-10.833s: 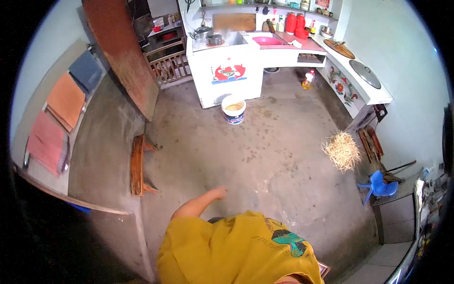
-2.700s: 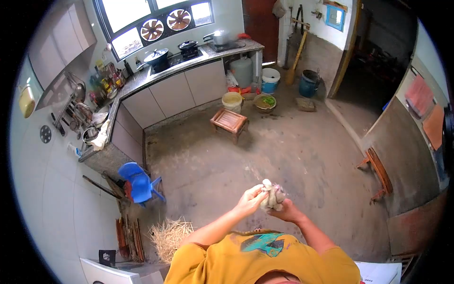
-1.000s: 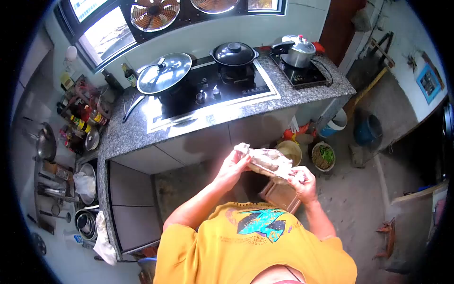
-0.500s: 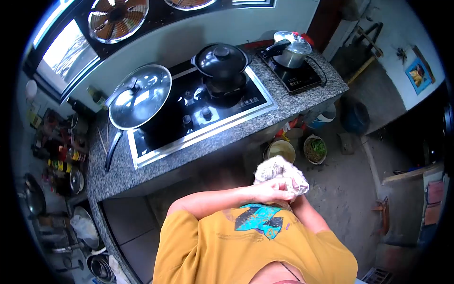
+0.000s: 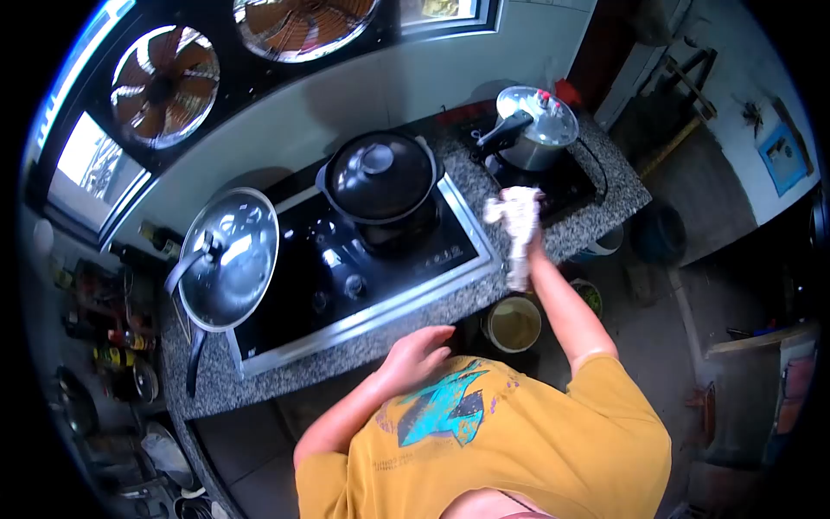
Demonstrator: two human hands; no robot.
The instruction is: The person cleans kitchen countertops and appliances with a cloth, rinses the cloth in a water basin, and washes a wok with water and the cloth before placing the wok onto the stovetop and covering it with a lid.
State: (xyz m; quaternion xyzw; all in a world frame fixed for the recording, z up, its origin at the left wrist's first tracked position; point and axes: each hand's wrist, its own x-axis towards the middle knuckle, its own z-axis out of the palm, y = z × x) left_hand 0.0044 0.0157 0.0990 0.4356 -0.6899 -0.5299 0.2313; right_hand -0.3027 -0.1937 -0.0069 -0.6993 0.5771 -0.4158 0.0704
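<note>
A crumpled whitish cloth (image 5: 520, 227) is held in my right hand (image 5: 533, 246), over the granite counter at the front of the small black cooktop. The cloth hides most of that hand's fingers. Just behind it stands a silver pressure cooker (image 5: 537, 134) with its black handle pointing left. My left hand (image 5: 418, 358) is near my chest, before the counter's front edge, fingers a little apart and holding nothing. A lidded black pot (image 5: 379, 177) sits on the built-in stove (image 5: 346, 268). At the stove's left is a pan under a glass lid (image 5: 229, 259).
The granite counter edge (image 5: 380, 344) runs in front of me. Below it on the floor are a bucket (image 5: 513, 324), a bowl with greens (image 5: 588, 298) and a dark blue bucket (image 5: 659, 233). Bottles and pans crowd the far left. Two fans are set in the window wall.
My hands have parted: the right one has moved forward with the cloth to beside the pressure cooker, while the left has let go of the cloth and moved left. The view has shifted over the stove.
</note>
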